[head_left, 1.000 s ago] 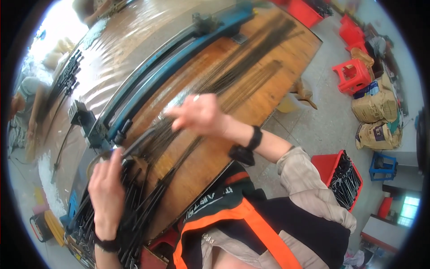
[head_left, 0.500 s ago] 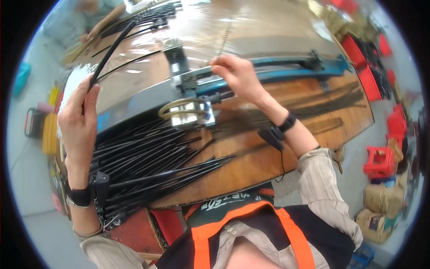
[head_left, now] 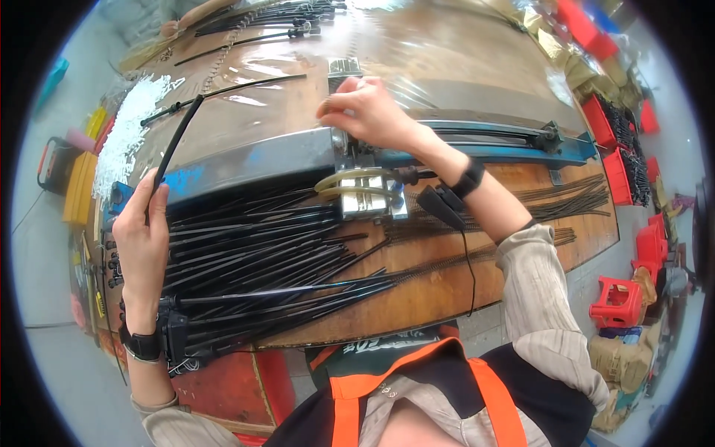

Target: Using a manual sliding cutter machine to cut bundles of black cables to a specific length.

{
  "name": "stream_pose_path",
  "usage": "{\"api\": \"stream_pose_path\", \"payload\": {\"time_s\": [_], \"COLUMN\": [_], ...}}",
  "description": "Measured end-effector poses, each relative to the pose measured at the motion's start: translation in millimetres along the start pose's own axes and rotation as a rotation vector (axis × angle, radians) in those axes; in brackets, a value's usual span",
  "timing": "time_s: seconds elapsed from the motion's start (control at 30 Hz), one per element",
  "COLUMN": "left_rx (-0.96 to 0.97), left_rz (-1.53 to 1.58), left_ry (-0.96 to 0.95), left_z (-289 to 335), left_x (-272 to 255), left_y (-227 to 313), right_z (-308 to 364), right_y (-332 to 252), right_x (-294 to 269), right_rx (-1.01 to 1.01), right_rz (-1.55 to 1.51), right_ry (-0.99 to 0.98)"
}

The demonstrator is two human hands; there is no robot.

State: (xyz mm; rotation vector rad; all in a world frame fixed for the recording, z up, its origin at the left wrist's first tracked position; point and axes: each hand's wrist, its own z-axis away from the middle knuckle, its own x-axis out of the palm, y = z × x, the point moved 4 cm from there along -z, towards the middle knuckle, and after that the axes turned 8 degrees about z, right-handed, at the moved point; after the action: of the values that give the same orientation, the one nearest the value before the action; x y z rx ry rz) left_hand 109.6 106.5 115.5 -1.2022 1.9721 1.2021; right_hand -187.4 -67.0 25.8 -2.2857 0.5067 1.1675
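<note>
Left hand (head_left: 141, 249) grips one slim black rod (head_left: 179, 140) near brown wooden table's (head_left: 447, 294) left edge; right hand (head_left: 372, 113) curls, contents unclear; white lettering (head_left: 393, 343) marks dark-green apron (head_left: 356, 363).

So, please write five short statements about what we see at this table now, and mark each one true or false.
1. The left hand holds a black rod. True.
2. Both wrists are bare. False: the right hand has a black band at its wrist.
3. Many small white pieces lie beyond the left hand on the table. True.
4. At the picture's right side stands a yellow stool. False: it is a red stool.
5. Thin dark coils lie to the right of the pile of black rods. True.
</note>
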Motion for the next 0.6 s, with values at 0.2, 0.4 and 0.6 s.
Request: {"api": "stream_pose_path", "payload": {"time_s": [0.2,0.4,0.6], "left_rx": [0.055,0.177,0.438], "left_rz": [-0.005,-0.046,0.138], "left_ry": [-0.03,-0.158,-0.347], "left_z": [-11.6,-14.3,-62.2], "left_x": [12.5,42.6,171.1], "left_y": [-1.4,-29.6,55.1], "right_z": [15.1,159.7,232.4], "right_y": [2.1,98.2,142.9], "right_x": [-4.9,-108.8,-163.2], "right_rx": [-0.179,0.128,0.249], "right_rz": [0.525,0.679,0.882], "right_ry": [0.078,0.188,0.188]}}
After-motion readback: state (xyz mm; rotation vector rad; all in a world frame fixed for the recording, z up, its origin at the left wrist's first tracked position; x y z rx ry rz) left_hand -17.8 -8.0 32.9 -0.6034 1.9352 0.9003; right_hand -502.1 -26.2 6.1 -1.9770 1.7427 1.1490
